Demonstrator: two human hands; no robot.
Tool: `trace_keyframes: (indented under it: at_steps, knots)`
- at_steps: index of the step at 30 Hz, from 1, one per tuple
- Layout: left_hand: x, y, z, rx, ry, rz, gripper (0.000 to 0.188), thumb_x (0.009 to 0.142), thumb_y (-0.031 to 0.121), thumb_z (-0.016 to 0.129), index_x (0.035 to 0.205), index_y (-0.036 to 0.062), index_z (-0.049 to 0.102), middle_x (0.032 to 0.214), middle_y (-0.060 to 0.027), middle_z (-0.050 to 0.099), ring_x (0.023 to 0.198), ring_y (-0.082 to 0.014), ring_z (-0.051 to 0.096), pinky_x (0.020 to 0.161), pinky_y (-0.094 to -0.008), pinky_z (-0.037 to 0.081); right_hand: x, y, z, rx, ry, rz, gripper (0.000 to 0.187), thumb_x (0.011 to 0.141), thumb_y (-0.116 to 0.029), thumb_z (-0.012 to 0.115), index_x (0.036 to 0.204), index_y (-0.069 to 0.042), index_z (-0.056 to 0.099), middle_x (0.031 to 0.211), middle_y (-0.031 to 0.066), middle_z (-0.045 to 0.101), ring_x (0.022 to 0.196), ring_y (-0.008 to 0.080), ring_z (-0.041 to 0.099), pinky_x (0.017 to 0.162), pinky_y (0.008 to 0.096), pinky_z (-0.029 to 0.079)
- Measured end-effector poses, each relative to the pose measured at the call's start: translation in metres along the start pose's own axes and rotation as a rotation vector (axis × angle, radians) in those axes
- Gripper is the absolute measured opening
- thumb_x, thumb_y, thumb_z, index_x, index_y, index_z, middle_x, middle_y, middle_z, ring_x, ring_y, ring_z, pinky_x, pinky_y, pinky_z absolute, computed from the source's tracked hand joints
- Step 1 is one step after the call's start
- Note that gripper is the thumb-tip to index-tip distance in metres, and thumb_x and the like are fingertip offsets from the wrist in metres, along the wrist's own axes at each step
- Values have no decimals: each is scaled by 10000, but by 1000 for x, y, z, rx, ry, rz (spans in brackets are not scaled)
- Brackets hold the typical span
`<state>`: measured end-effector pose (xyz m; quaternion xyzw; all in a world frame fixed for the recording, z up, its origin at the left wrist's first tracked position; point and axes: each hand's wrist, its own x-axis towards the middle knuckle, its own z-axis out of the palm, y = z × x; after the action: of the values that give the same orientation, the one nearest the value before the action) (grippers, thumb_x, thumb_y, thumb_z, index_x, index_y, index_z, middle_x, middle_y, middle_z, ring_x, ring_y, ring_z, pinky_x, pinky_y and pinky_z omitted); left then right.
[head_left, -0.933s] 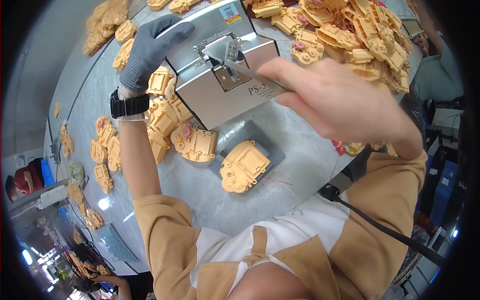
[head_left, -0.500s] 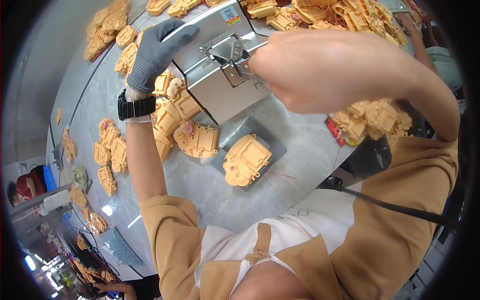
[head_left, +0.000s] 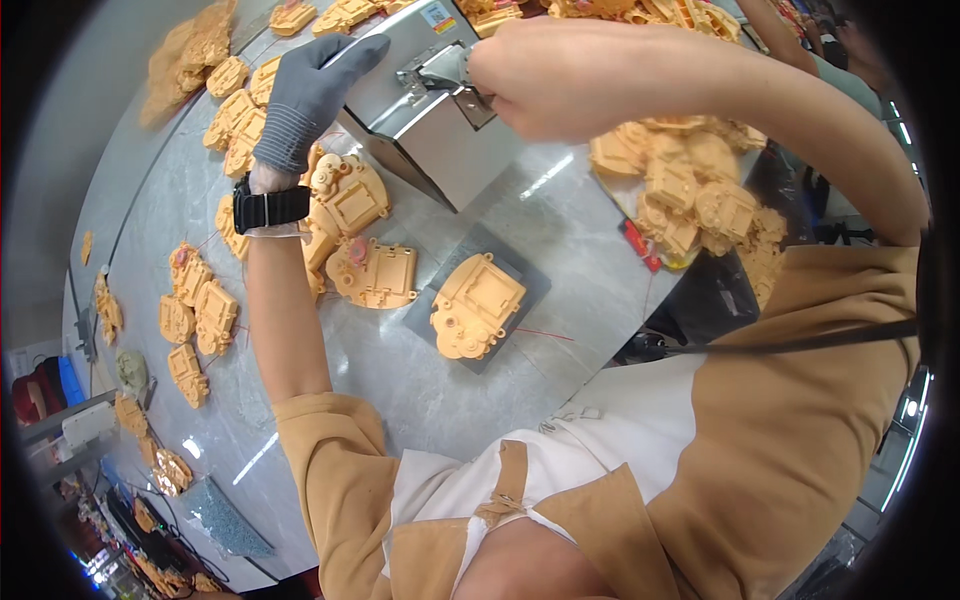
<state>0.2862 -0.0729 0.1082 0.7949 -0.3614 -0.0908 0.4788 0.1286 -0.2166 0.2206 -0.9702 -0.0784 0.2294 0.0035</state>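
Observation:
My left hand [head_left: 312, 105], in a grey knitted glove, holds the left edge of a silvery metal box [head_left: 455, 160]; its thumb lies over the face and its other fingers are partly hidden. On the box's front sits a hinged metal latch [head_left: 438, 76]. My bare right hand [head_left: 560, 80] is closed in a fist at the latch's right side and appears to grip its lever, which the fist mostly covers. Nearer to me, a beige plastic housing [head_left: 480, 298] with a rectangular recess lies on a dark grey square pad [head_left: 420, 322], touched by neither hand.
Several like housings [head_left: 375, 273] lie left of the box, one with a pinkish-red spot. More are heaped at the right [head_left: 690, 190], beside a red object [head_left: 640, 245]. Another pile [head_left: 190, 55] stands far left. A person's arm [head_left: 775, 30] shows at the far right.
The whole view has shifted slightly. The box has moved a little away from the pad, both hands with it. My right fist has come closer in over the latch.

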Motion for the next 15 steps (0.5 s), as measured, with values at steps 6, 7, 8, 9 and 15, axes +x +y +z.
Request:
trace_keyframes:
  at_steps: [6, 7, 8, 9, 15]
  knots:
    - [-2, 10, -3, 7, -44, -53, 438, 788, 437, 639, 783, 0, 629, 628, 11, 530, 584, -56, 449, 532, -227, 367, -9, 10, 29, 15, 201, -42, 137, 730, -12, 489, 804, 60, 580, 677, 201, 606, 640, 330, 629, 558, 414, 502]
    - [-2, 9, -1, -22, -27, -34, 434, 789, 434, 638, 779, 0, 629, 623, 14, 523, 579, -56, 441, 525, -227, 359, -12, 8, 36, 3, 277, -57, 161, 714, -12, 504, 826, 54, 600, 717, 198, 631, 672, 327, 647, 564, 413, 518]
    - [-2, 7, 1, -52, -9, -16, 431, 789, 431, 637, 776, 1, 630, 617, 18, 515, 575, -55, 433, 518, -227, 351, -14, 6, 42, 27, 305, -28, 149, 711, -11, 508, 818, 57, 588, 722, 203, 628, 680, 336, 643, 577, 421, 515]
    - [-5, 4, -1, -67, 17, -6, 428, 790, 428, 637, 773, 1, 630, 611, 21, 508, 570, -54, 425, 511, -227, 343, -12, 5, 49, 55, 339, -15, 139, 708, -10, 512, 810, 59, 576, 727, 208, 624, 688, 345, 640, 590, 430, 512]
    - [0, -5, 4, 33, -8, 46, 346, 824, 334, 623, 860, -9, 650, 712, 16, 568, 660, -51, 476, 599, -202, 382, -12, 16, 73, 111, 510, -53, 164, 705, 22, 507, 857, 83, 515, 658, 228, 596, 637, 364, 624, 541, 450, 488]
